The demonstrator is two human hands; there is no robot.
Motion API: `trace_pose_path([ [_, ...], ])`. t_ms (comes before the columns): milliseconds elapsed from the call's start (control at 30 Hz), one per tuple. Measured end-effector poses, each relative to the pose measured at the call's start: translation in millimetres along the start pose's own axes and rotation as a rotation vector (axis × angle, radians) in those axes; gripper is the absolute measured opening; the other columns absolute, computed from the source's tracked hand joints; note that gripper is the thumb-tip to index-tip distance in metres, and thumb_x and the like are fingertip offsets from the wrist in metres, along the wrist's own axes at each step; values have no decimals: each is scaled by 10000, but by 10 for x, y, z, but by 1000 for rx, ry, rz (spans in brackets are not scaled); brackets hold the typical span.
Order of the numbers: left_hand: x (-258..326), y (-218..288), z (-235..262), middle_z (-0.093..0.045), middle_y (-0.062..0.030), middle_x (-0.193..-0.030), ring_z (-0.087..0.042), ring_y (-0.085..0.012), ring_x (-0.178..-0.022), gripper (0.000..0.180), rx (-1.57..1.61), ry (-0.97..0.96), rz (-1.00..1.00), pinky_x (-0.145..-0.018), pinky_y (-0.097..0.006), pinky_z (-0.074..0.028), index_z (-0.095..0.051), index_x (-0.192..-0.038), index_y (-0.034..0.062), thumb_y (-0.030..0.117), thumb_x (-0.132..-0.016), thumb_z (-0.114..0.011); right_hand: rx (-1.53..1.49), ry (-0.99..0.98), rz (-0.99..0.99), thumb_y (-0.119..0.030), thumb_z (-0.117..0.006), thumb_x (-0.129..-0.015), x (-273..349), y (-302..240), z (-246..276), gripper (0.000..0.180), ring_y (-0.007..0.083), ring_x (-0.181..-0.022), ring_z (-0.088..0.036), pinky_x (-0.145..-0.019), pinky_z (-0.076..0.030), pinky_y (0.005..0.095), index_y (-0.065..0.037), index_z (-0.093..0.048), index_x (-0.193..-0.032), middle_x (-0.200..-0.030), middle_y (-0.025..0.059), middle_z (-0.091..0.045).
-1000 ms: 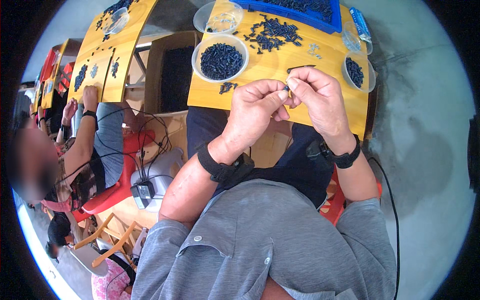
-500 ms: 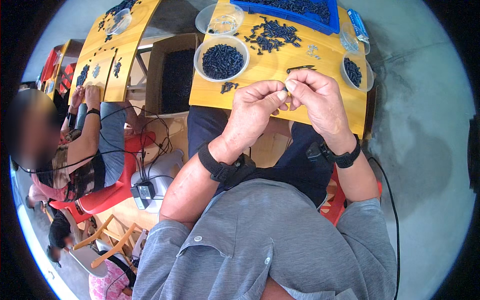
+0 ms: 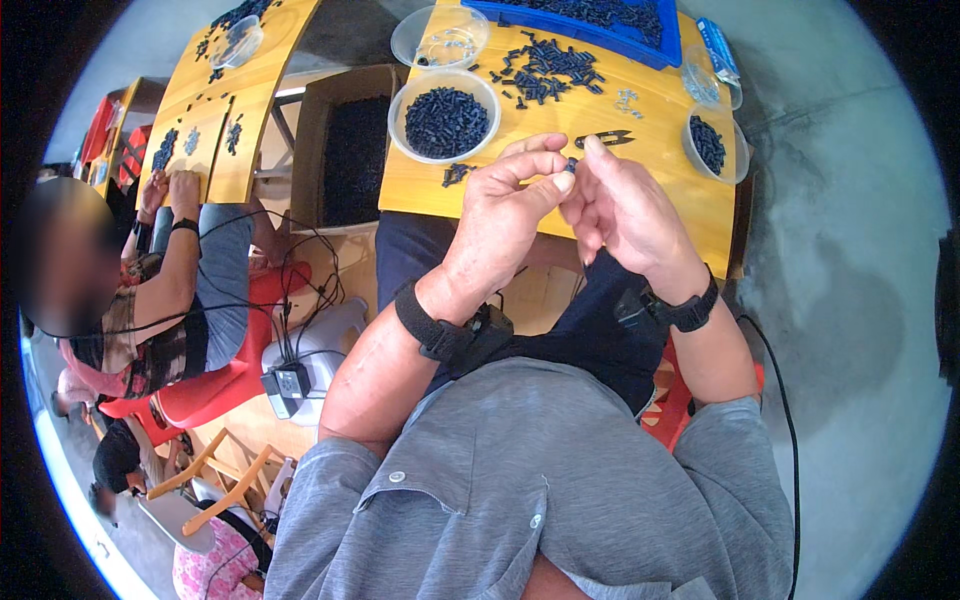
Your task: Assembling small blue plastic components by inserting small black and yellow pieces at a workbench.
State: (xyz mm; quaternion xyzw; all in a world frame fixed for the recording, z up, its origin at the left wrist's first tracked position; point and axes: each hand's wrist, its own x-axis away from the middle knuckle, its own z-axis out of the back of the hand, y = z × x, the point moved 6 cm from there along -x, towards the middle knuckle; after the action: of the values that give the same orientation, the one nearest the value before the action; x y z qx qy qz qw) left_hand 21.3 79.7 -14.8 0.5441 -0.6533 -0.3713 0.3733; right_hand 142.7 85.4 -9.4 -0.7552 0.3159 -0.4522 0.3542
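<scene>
Above the table's near edge, my left hand [image 3: 510,200] pinches a small dark cylindrical part [image 3: 571,165] between thumb and forefinger. My right hand [image 3: 635,210] is right beside it, thumb raised and fingers apart, with its fingertips close to the part; I see nothing held in it. Just beyond my hands lie black thread snips [image 3: 605,138]. A few dark parts [image 3: 458,175] rest on the wood to the left, in front of a round clear tub [image 3: 398,125] full of similar pieces.
A loose pile of dark parts [image 3: 550,72] spreads mid-table below a blue tray [image 3: 672,30]. Small silvery pieces [image 3: 627,102] lie nearby. Another tub [image 3: 738,165] stands at the right edge. A co-worker's hands [image 3: 170,190] work at the left table.
My right thumb and fingers have come off the small part and spread apart. My left hand keeps its pinch on the part, and the snips show more fully.
</scene>
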Motion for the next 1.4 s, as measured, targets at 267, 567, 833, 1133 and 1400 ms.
trace_pose_path([
  [267,8,-26,9,-540,-117,-1180,-512,-178,-1080,92,8,-5,59,-920,-297,-406,-660,-882,-38,-10,-824,-595,-254,-222,-160,-523,-361,-942,-51,131,-106,504,88,-325,-398,-295,-393,247,-69,-475,-1130,-561,34,-479],
  [567,12,-34,-18,-547,-105,-1165,-549,-166,-1006,96,23,-45,83,-876,-283,-430,-655,-884,-48,1,-843,-583,-182,-215,-186,-513,-352,-947,-60,186,-102,462,71,-297,-362,-273,-385,235,-87,-503,-851,-501,-2,-421],
  [833,48,-12,-124,-619,-84,-813,-610,-160,-701,170,126,-138,289,-566,-291,-552,-605,-1015,-33,28,-904,-493,-170,-160,-122,-465,-382,-953,-69,224,-115,418,47,-308,-313,-289,-390,237,-76,-519,-884,-494,-55,-326],
  [1133,67,-190,-3,-612,-93,-764,-638,-173,-639,199,9,-79,465,-396,-261,-508,-581,-1065,-28,55,-919,-473,-517,-159,-79,-393,-435,-944,-159,500,-202,362,65,-328,-290,-358,-436,291,-61,-562,-1009,-492,-75,-285],
  [1400,-109,-429,35,-620,-119,-1022,-590,-187,-943,299,-71,57,160,-886,-293,-451,-555,-1133,-57,62,-860,-583,623,686,290,-393,-486,-906,-115,-307,1342,469,175,-447,-520,-474,-439,315,-49,-544,-592,-553,84,-559],
])
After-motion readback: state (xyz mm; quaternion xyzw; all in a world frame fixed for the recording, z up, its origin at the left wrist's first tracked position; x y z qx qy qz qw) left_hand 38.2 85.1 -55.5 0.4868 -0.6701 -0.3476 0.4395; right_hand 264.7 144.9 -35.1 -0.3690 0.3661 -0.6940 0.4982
